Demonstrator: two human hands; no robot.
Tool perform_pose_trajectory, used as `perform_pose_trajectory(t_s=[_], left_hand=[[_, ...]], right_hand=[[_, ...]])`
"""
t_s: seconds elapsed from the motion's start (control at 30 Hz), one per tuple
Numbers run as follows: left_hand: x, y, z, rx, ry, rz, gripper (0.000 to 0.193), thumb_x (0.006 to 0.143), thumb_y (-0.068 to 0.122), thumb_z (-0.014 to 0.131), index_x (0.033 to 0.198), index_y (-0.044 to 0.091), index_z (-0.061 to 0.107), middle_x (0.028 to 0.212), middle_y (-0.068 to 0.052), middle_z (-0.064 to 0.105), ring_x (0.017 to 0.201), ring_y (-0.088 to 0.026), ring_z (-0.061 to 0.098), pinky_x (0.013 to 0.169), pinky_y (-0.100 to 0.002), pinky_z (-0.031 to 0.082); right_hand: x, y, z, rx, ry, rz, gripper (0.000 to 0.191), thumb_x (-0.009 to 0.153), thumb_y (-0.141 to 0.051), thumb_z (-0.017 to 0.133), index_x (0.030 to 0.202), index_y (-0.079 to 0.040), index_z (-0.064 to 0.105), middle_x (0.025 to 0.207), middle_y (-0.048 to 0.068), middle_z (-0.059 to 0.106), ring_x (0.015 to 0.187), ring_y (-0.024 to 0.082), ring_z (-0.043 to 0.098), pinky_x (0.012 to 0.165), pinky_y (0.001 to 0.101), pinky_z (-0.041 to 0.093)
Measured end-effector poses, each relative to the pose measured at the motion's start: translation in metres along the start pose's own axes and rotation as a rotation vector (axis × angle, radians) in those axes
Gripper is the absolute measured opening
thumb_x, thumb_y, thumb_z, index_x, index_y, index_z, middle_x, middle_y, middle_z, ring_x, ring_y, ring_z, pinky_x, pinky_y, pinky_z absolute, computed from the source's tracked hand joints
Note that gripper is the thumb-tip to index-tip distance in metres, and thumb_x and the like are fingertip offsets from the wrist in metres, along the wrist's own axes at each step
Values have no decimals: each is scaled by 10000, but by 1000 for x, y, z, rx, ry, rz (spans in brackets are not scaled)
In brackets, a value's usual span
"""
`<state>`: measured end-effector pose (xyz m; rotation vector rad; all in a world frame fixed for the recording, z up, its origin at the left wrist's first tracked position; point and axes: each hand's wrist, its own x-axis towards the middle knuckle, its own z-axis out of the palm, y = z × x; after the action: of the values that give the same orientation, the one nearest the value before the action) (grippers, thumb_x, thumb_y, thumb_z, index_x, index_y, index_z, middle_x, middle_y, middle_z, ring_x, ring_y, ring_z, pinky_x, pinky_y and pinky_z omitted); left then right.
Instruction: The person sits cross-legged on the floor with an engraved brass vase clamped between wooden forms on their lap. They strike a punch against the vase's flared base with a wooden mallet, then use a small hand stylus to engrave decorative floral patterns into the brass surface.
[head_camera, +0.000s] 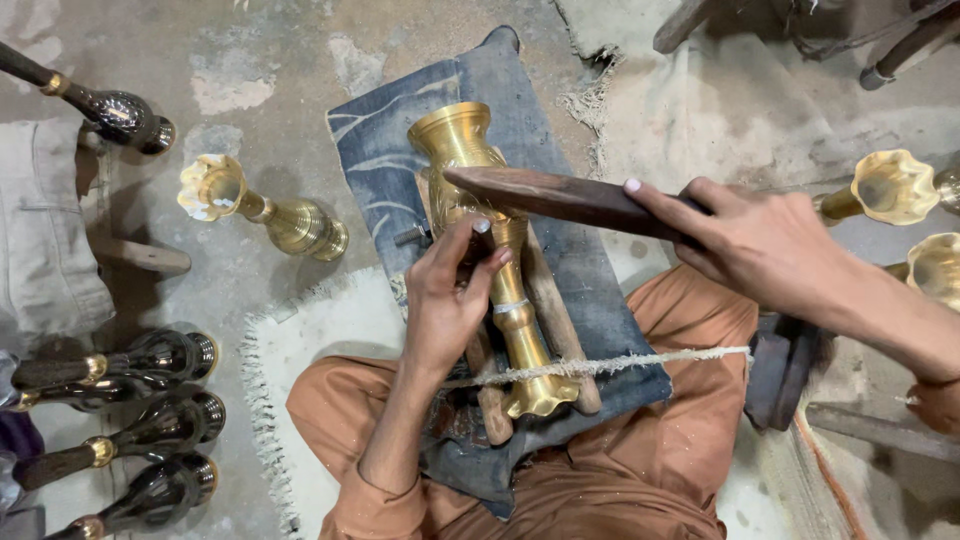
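A brass vase (500, 250) lies lengthwise on a wooden block (550, 310) set on folded denim cloth (380, 170) over my lap. My left hand (450, 295) pinches a small metal tool against the vase's narrow neck. A dark wooden mallet (560, 195) is gripped in my right hand (760, 240), with its flat head just above the tool and the vase body. A frayed white cord (620, 365) runs across the vase's foot.
Another brass vase (260, 210) lies on the concrete floor to the left. Several dark vases (150, 400) lie at lower left and one (110, 110) at upper left. More brass flared vases (900, 190) sit at right. A fringed mat (300, 340) is under me.
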<state>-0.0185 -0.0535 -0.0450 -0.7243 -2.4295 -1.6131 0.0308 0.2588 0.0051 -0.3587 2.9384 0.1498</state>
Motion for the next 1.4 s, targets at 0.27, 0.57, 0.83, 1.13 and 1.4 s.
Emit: perform_pose_trajectory(t_s=[0.27,0.57,0.83,1.13,1.4], left_hand=[[-2,-8,3,68,4,11,299,933,41,750,1211,48,639,1040,-121,746,877,-225,761,766,-362,603],[-15,-9,14,24,106,-43,253,981,87,717,1216,18,654,992,-94,762,843,-202,774,737,-340,611],[-18,-2,19,128,163,-49,375,944,61,757,1292,12,626,989,-139,750,849,-230,760,740,-368,585],[-20,0,22,164,148,-42,421,933,41,726,1340,26,622,1007,-176,747,869,-302,768,771,-394,585],[-22,4,29,168,162,-101,358,953,46,702,1302,25,625,1024,-154,763,870,-248,776,747,-366,606]], right_hand=[[-5,7,-43,81,367,-185,772,889,-287,727,1592,-230,415,966,69,646,673,256,648,553,379,504],[-1,0,-58,-28,262,-203,863,826,-289,768,1603,-271,393,900,26,618,620,242,622,459,383,469],[1,-12,-74,-16,336,-235,852,835,-257,752,1615,-269,409,926,31,627,666,252,632,499,388,476],[-4,-12,-75,287,372,-241,794,877,-220,722,1593,-264,381,944,54,612,740,252,630,575,394,501],[-2,-11,-77,-225,38,-121,798,936,-293,741,1608,-369,317,949,3,644,743,193,667,511,368,518]])
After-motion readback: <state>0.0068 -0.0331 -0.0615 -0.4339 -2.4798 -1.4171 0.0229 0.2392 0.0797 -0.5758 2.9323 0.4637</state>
